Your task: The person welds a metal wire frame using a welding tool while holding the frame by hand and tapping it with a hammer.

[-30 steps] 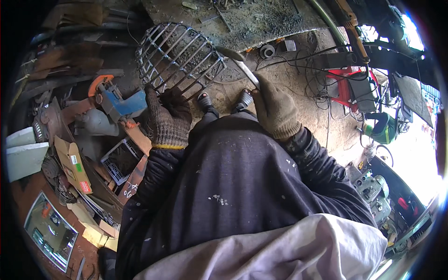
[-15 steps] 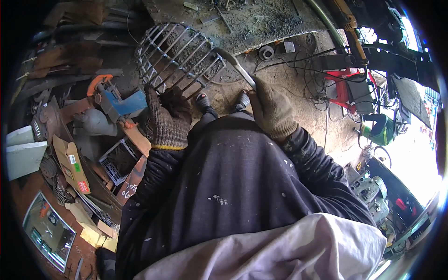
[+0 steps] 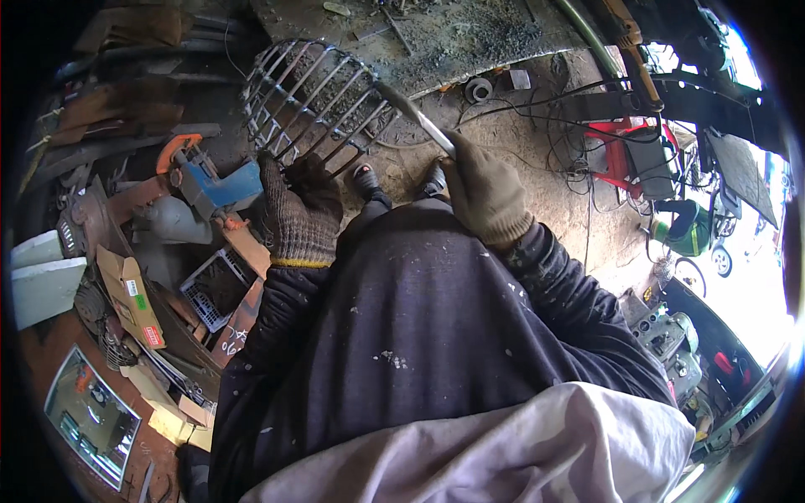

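A welded metal rod basket (image 3: 323, 105), rounded and made of ribs on a curved frame, is held up in front of me. My left hand (image 3: 300, 205), in a dark knit glove, is closed round its near edge; the fingertips are partly hidden. My right hand (image 3: 486, 189), in a greenish-brown glove, grips a long, slim metal tool (image 3: 432, 130) with a pale shaft and a darker, slightly curved far end. The tool's tip reaches the right side of the basket by its outer rods. I cannot tell its exact kind.
A worktop (image 3: 470, 42) strewn with dark debris lies beyond the basket. To the left are a blue and orange machine (image 3: 220, 189), a plastic crate (image 3: 210, 302) and a cardboard box (image 3: 130, 293). A red stool (image 3: 616, 159) and loose cables stand at the right.
My right hand and the tool have shifted slightly left, the tip moving up along the basket's right side. The left hand keeps its grip, almost unmoved.
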`<state>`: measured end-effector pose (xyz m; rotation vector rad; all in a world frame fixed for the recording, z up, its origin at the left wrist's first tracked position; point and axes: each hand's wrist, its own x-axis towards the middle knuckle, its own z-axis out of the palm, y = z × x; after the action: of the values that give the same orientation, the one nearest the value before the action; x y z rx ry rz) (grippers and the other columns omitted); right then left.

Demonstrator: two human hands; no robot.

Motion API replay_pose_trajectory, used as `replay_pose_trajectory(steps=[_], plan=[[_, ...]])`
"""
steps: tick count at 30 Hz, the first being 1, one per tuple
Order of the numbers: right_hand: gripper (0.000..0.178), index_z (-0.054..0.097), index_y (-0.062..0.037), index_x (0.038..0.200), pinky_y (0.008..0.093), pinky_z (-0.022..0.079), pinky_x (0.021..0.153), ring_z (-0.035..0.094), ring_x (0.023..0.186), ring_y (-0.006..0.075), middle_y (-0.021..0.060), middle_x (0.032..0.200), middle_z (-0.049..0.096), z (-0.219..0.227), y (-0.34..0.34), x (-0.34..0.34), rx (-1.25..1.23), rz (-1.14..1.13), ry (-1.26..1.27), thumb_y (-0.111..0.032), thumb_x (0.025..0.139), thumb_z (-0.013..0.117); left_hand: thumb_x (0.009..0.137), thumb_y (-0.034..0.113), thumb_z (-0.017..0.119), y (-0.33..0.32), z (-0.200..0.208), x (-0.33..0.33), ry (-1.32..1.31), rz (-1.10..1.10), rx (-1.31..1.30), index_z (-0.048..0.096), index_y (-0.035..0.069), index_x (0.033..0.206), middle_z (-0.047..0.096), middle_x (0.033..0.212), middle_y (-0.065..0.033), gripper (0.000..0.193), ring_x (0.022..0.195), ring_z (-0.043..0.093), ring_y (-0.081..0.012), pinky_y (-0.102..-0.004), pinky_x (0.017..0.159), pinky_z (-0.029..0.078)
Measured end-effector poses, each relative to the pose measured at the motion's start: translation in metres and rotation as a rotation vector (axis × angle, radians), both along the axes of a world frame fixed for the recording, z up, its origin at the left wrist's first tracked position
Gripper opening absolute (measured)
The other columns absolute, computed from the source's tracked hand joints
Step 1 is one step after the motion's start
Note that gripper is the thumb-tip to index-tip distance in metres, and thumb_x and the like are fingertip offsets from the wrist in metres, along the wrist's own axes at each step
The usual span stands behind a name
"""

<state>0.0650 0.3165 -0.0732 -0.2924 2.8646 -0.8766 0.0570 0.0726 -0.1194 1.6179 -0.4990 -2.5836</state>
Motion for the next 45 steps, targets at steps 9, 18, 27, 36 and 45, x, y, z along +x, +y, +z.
replay_pose_trajectory(steps=[9, 18, 27, 36, 45], plan=[[0.038, 0.054, -0.0096, 0.125, 0.0422, 0.052, 0.055, 0.065, 0.064, 0.0338, 0.0155, 0.076, 0.065, -0.002, 0.000, 0.000, -0.075, -0.055, 0.013, -0.020, 0.090, 0.059, 0.080, 0.042, 0.075, 0.003, -0.005, -0.003, 0.085, 0.000, 0.038, 0.050, 0.011, 0.071, 0.050, 0.063, 0.0001, 0.041, 0.054, 0.048, -0.0127, -0.0249, 0.052, 0.041], [0.032, 0.058, -0.0045, 0.122, 0.0346, 0.049, 0.060, 0.064, 0.065, 0.0223, 0.0141, 0.076, 0.063, -0.024, 0.017, 0.004, -0.451, -0.370, -0.061, -0.013, 0.092, 0.056, 0.082, 0.040, 0.072, -0.025, -0.021, 0.005, 0.193, -0.065, 0.081, 0.051, 0.011, 0.072, 0.052, 0.065, 0.0000, 0.038, 0.056, 0.049, -0.0159, -0.0321, 0.053, 0.042], [0.030, 0.058, -0.0038, 0.120, 0.0357, 0.048, 0.066, 0.062, 0.073, 0.0250, 0.0167, 0.080, 0.062, -0.025, 0.031, 0.007, -0.491, -0.445, -0.194, -0.018, 0.094, 0.054, 0.090, 0.040, 0.061, -0.007, 0.067, -0.010, 0.506, -0.164, 0.024, 0.065, 0.015, 0.087, 0.057, 0.067, 0.0041, 0.026, 0.053, 0.046, -0.0084, -0.0254, 0.047, 0.035], [0.031, 0.057, -0.0027, 0.118, 0.0394, 0.048, 0.067, 0.063, 0.078, 0.0347, 0.0209, 0.085, 0.063, -0.032, 0.037, 0.008, -0.468, -0.416, -0.135, -0.020, 0.093, 0.056, 0.090, 0.041, 0.060, 0.003, 0.097, -0.013, 0.476, -0.134, -0.080, 0.063, 0.013, 0.080, 0.054, 0.062, 0.0017, 0.030, 0.052, 0.048, -0.0087, -0.0251, 0.045, 0.040], [0.031, 0.058, -0.0032, 0.118, 0.0381, 0.048, 0.067, 0.063, 0.076, 0.0319, 0.0193, 0.086, 0.063, -0.038, 0.039, 0.009, -0.524, -0.428, -0.136, -0.022, 0.093, 0.056, 0.089, 0.041, 0.060, -0.010, 0.089, -0.008, 0.475, -0.128, -0.060, 0.057, 0.014, 0.073, 0.046, 0.059, 0.0034, 0.032, 0.049, 0.041, -0.0090, -0.0254, 0.045, 0.035]])
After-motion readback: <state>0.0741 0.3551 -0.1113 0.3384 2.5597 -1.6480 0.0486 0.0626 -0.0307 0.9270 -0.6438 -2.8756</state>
